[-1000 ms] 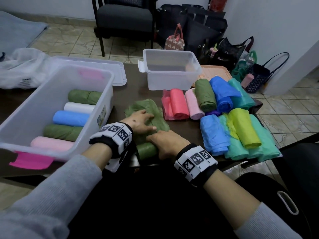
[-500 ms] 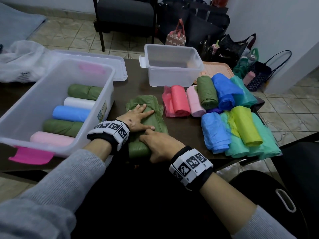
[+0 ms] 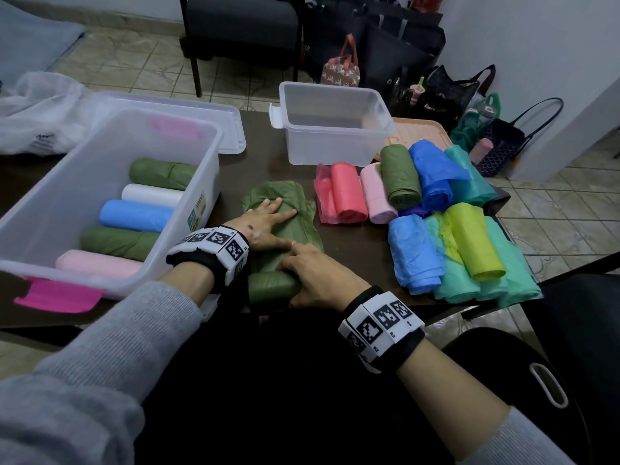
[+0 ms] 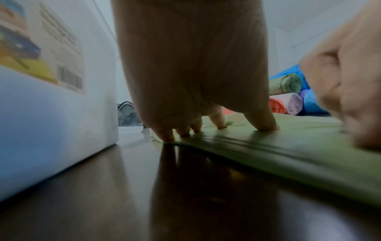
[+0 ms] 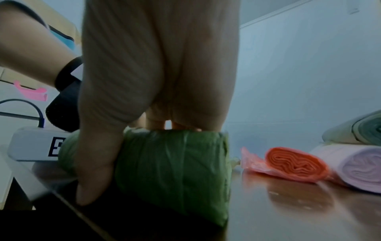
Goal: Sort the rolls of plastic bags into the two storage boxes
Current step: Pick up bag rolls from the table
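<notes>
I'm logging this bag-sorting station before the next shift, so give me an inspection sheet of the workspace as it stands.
Surface: dark glossy table, crowded.
Job's things: large box holds five rolls; small box looks empty; half-unrolled green roll at the near edge; pile of loose rolls on the right.
Clutter: clear lid, white plastic bag, peach tray.
Grippers: left hand presses flat on the green sheet; right hand grips the rolled part.
Cables: dark cable in the right wrist view.
Surroundings: chair, handbags on the tiled floor.
</notes>
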